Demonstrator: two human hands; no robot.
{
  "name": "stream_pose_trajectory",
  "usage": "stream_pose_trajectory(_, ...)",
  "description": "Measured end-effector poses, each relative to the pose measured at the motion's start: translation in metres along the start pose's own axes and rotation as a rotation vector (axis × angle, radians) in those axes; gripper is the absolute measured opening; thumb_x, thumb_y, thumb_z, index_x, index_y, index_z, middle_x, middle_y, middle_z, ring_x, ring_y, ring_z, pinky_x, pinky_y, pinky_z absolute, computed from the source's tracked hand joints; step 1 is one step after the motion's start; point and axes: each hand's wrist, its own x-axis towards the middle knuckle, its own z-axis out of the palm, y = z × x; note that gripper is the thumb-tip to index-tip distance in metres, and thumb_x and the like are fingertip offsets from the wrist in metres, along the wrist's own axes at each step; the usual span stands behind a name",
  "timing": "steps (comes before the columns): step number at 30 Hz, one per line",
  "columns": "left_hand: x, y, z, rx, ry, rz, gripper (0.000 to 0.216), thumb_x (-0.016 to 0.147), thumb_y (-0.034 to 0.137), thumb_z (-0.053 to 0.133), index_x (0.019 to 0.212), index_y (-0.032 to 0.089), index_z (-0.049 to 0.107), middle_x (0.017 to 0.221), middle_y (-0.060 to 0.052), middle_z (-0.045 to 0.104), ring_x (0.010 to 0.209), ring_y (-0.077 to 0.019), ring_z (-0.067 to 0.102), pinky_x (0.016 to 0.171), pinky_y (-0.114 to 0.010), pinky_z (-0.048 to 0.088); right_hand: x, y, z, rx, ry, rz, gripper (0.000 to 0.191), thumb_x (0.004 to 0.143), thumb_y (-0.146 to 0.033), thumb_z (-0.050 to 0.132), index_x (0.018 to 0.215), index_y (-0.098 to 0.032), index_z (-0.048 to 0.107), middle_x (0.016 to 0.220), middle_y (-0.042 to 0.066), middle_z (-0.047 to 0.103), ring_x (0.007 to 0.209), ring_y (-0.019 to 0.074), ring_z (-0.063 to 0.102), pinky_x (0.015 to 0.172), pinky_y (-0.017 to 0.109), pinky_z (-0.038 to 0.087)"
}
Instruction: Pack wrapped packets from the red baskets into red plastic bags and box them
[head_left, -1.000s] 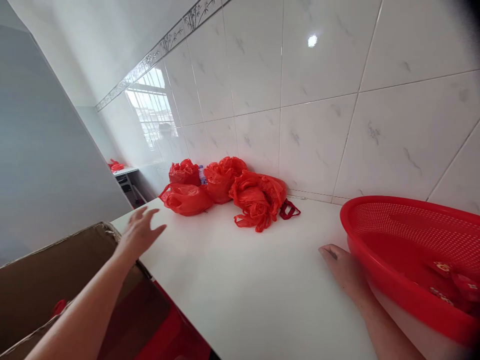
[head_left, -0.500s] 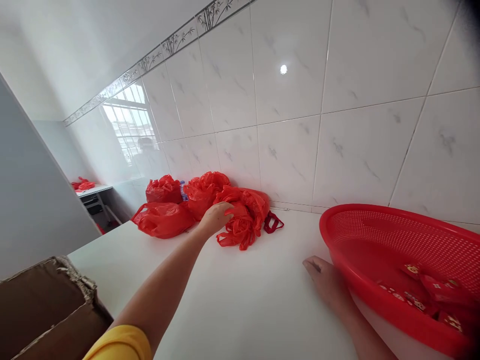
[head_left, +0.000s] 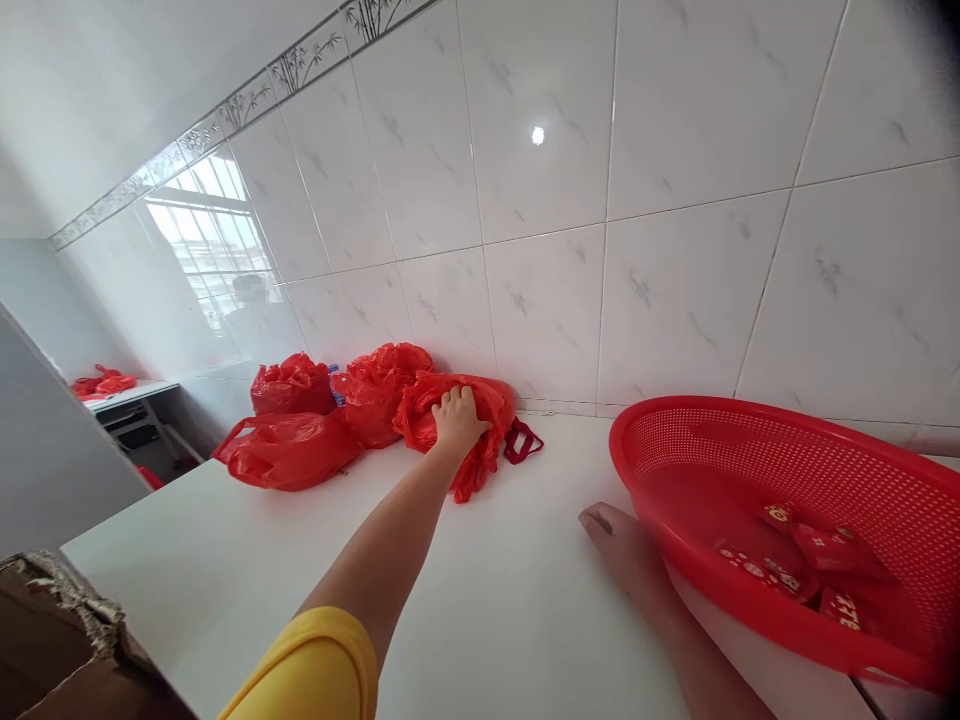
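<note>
My left hand (head_left: 459, 422) lies spread on the crumpled red plastic bags (head_left: 491, 400) near the wall, its fingers apart on the thin plastic. A dark red strap (head_left: 523, 440) pokes out just right of this pile. My right hand (head_left: 619, 538) rests on the white table with its fingers curled in, and nothing shows in it. Beside it stands a large red plastic basket (head_left: 690, 530), whose side my right wrist nearly touches. Inside the basket are several red printed packets (head_left: 832, 548).
More red bags stand left of my left hand: a full one (head_left: 289, 450) in front, a bunched one (head_left: 292, 385) behind. A torn cardboard box (head_left: 82, 610) is at the lower left. The tiled wall (head_left: 540, 310) bounds the white table (head_left: 510, 610) at the back.
My left hand has moved right and onto the pile of red bags, fingers now spread over it. My right hand stays on the table. The view has swung slightly right.
</note>
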Motion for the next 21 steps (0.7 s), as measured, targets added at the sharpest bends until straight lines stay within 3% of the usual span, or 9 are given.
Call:
stream_pose_trajectory(6,0.015,-0.009,0.002,0.016,-0.004,0.016,0.019,0.078,0.018,0.052,0.094,0.019,0.062,0.106,-0.012,0.062,0.105,-0.0312,0.051,0.091,-0.050,0.032,-0.001,-0.004,-0.001,0.036,0.037,-0.021,0.025,0.081,-0.040,0.039,0.064,-0.022,0.045,0.061,-0.002,0.052,0.058,0.0149,0.044,0.050,0.024,0.033)
stream_pose_trajectory(11,0.027,-0.013,-0.014,-0.037,0.051,0.041,0.028,0.080,0.012,0.042,0.096,0.020,0.063,0.110,-0.011,0.059,0.102,-0.0263,0.054,0.081,-0.036,0.042,0.000,-0.005,-0.001,0.021,0.040,0.006,0.024,0.081,-0.039,0.039,0.064,-0.022,0.046,0.060,-0.002,0.050,0.056,0.0143,0.042,0.049,0.024,0.031)
stream_pose_trajectory(15,0.024,-0.009,-0.022,-0.100,0.112,0.064,0.032,0.079,0.011,0.043,0.105,0.020,0.059,0.120,-0.010,0.053,0.109,-0.0247,0.050,0.085,-0.033,0.042,0.001,-0.004,-0.001,0.033,0.035,0.013,0.024,0.081,-0.039,0.039,0.064,-0.022,0.046,0.062,-0.001,0.052,0.057,0.0142,0.043,0.049,0.024,0.031)
stream_pose_trajectory(21,0.016,-0.005,-0.035,-0.197,0.111,0.049,0.028,0.078,0.011,0.044,0.101,0.018,0.056,0.095,-0.009,0.061,0.090,-0.0230,0.056,0.075,-0.033,0.041,0.002,-0.003,-0.001,0.027,0.017,0.020,0.024,0.081,-0.039,0.039,0.068,-0.022,0.050,0.067,-0.001,0.056,0.060,0.0151,0.046,0.051,0.024,0.033)
